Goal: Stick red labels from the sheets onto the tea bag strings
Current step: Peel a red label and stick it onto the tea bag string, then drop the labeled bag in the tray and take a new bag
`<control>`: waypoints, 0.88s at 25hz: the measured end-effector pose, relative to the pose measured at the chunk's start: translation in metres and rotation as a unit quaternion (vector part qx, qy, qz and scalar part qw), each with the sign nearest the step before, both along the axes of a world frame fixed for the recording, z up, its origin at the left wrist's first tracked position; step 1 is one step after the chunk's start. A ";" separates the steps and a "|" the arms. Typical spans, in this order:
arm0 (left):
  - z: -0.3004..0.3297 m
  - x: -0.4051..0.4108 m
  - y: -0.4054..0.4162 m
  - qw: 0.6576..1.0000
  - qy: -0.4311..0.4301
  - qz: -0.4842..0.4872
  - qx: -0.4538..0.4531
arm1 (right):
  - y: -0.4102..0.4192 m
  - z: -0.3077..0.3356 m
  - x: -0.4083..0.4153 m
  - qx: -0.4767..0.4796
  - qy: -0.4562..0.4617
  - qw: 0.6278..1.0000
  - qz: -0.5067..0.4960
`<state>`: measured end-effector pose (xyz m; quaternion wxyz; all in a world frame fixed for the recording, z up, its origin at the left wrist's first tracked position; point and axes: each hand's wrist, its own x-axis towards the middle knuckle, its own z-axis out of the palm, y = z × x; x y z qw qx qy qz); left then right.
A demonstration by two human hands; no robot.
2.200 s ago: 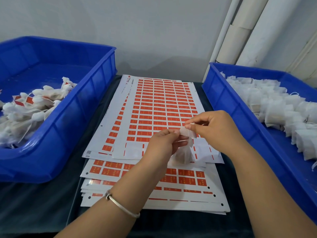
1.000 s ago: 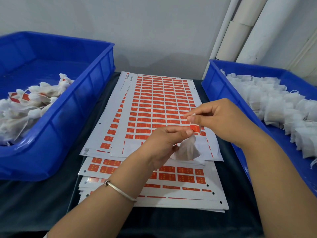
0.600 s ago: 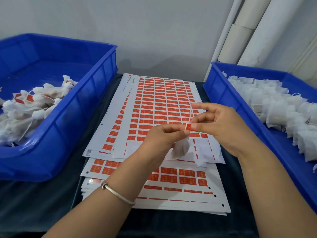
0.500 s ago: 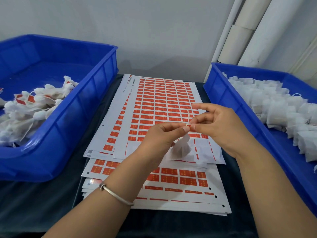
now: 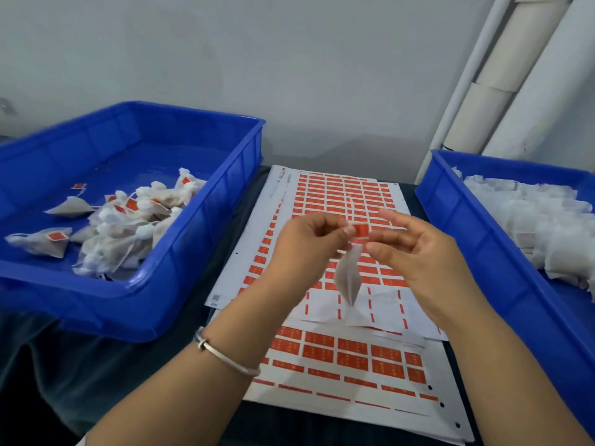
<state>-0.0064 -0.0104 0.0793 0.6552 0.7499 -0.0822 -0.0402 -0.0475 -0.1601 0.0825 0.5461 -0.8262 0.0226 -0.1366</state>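
In the head view, the left hand (image 5: 306,249) pinches a red label (image 5: 361,229) at its left edge, with the tea bag (image 5: 347,278) hanging below it over the label sheets (image 5: 338,201), while the right hand (image 5: 415,252) sits just beside the label with fingers (image 5: 396,217) loosely spread and apparently holding nothing. The frame is blurred, so I cannot tell whether the string is caught in the label. If the label is only lightly pressed, it may peel off when the bag lands among the labelled tea bags (image 5: 128,220) in the left blue bin (image 5: 199,252); unlabelled bags fill the right blue bin (image 5: 476,239).
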 end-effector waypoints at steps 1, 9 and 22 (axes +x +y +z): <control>0.010 0.002 0.009 1.000 -0.013 0.007 -0.025 | 0.005 0.000 0.001 0.002 0.003 1.000 0.006; 0.092 0.044 0.111 0.943 -0.205 0.261 -0.017 | 0.037 -0.026 0.008 0.034 0.063 0.996 0.045; 0.024 0.040 0.099 0.879 -0.179 0.236 0.373 | 0.041 -0.021 0.000 -0.059 0.124 0.986 0.093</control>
